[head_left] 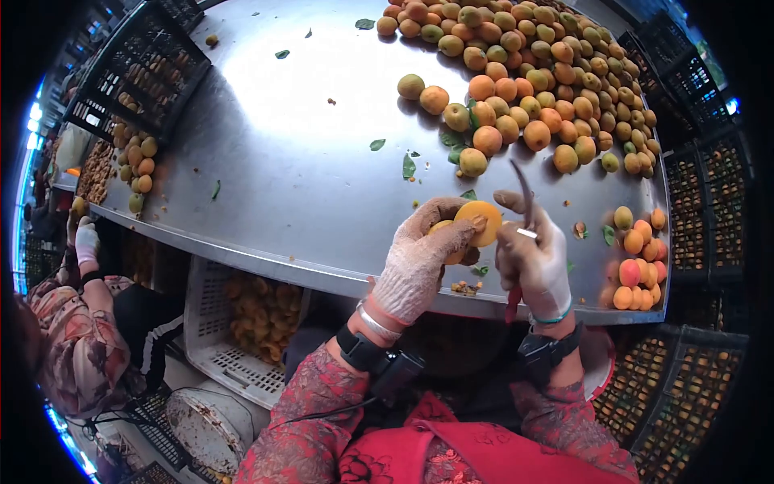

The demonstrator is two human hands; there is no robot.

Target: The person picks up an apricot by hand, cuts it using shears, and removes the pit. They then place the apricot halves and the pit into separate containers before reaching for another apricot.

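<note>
My left hand [421, 256], in a stained white glove, is closed on a cut apricot [481, 223] with its yellow flesh showing. A second yellow piece shows lower down beside the fingers. Just to the right, my right hand [534, 256], also gloved, is wrapped round a small knife [526, 187]. The curved blade points up and its red handle comes out below the fist. Both hands are above the front edge of the metal table [306, 194]. Behind them lies a large heap of whole apricots [536, 97].
Redder apricots [637, 262] sit at the table's right corner. A white crate [242, 355] of cut fruit stands below the front edge. Dark crates [685, 387] are stacked at the right. A co-worker [89, 331] is at the left, near a tilted black crate [145, 68].
</note>
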